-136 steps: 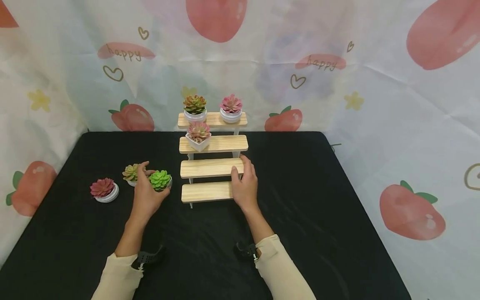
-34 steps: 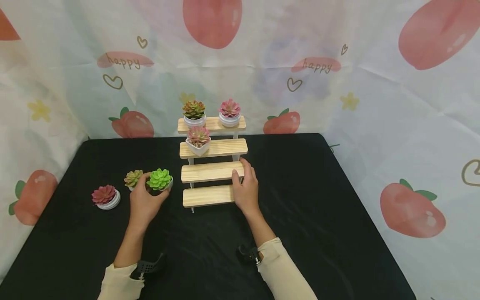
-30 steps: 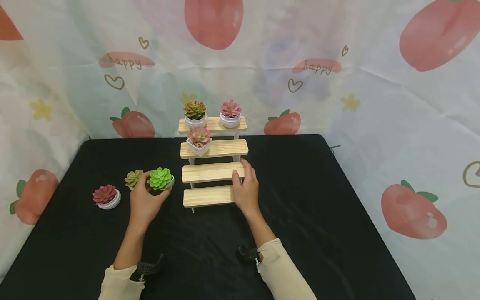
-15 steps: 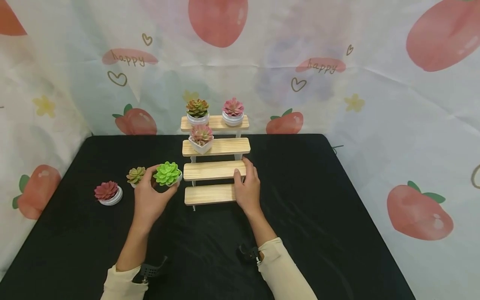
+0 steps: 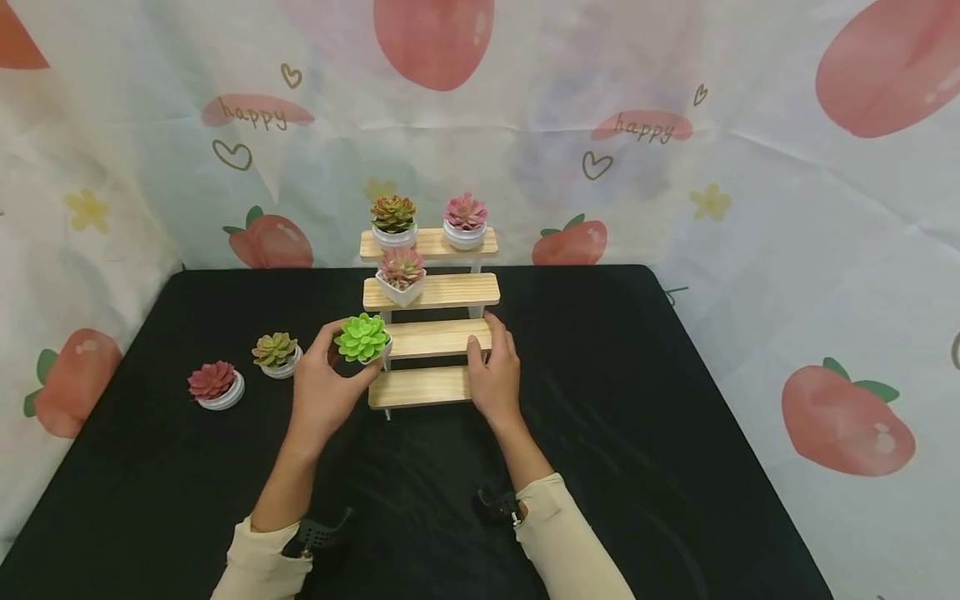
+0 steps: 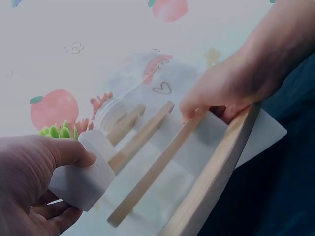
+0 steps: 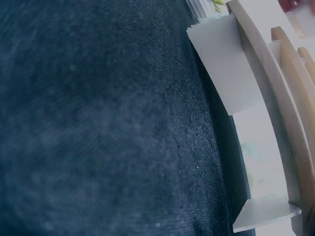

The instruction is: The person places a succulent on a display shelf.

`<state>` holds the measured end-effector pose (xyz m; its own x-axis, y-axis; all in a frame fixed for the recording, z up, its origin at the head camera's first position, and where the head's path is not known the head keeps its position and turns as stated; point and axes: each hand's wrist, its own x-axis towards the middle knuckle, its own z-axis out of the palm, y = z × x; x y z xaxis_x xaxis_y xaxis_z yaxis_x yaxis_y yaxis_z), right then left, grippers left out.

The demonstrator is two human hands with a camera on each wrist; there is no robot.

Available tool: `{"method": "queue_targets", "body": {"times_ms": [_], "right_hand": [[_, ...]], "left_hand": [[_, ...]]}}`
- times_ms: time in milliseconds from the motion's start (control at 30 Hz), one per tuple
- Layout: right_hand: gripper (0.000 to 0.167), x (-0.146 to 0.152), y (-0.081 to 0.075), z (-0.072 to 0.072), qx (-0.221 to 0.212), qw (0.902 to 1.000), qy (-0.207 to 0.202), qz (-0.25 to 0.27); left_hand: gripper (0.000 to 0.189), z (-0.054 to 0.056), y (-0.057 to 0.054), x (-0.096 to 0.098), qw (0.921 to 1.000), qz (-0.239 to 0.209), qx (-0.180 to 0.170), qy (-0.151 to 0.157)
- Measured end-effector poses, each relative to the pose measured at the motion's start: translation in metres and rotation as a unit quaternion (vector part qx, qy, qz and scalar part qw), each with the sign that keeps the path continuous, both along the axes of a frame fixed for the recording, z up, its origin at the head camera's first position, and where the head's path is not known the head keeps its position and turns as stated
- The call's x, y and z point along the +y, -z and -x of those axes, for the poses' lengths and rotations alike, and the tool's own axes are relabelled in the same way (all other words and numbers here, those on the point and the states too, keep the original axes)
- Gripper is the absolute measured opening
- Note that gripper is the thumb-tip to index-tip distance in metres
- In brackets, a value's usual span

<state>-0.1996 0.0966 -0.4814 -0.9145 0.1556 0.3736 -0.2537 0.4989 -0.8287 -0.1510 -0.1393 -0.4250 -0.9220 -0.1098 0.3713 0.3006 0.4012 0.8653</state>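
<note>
My left hand (image 5: 322, 396) holds a bright green succulent (image 5: 363, 337) in a white pot between thumb and fingers. It overlaps the left end of the third shelf down on a four-tier wooden display stand (image 5: 442, 337). In the left wrist view, the flat-sided white pot (image 6: 87, 184) shows beside the shelf ends. My right hand (image 5: 495, 375) grips the right end of the two lower shelves, its fingers (image 6: 192, 105) curled over the wood. The right wrist view shows the stand's white leg (image 7: 229, 66) over black cloth, with that hand out of frame.
On the top shelf stand a reddish-green succulent (image 5: 393, 217) and a pink one (image 5: 465, 221). Another pink succulent (image 5: 402, 275) sits at the second shelf's left. A dark red succulent (image 5: 216, 385) and a yellow-green one (image 5: 277, 355) rest on the black tablecloth (image 5: 622, 433).
My left hand has lifted the green succulent from the table and carried it right to the stand. The yellow-green pot it partly covered now shows fully. My right hand has stayed on the stand.
</note>
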Motion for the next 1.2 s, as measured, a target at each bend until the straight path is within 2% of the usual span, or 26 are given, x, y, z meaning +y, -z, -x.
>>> {"method": "queue_targets", "body": {"times_ms": [400, 800, 1200], "right_hand": [[0.050, 0.001, 0.001, 0.001, 0.008, 1.0000, 0.003, 0.002], [0.049, 0.001, 0.001, -0.001, 0.004, 1.0000, 0.004, -0.004], [0.049, 0.001, -0.001, -0.002, 0.008, 0.9999, 0.004, -0.010]], "left_hand": [[0.062, 0.005, -0.006, 0.021, 0.9995, -0.001, 0.021, 0.024], [0.059, 0.014, -0.010, 0.041, 0.9991, -0.009, 0.033, 0.025], [0.055, 0.025, -0.017, 0.061, 0.9988, -0.024, 0.022, 0.037]]}}
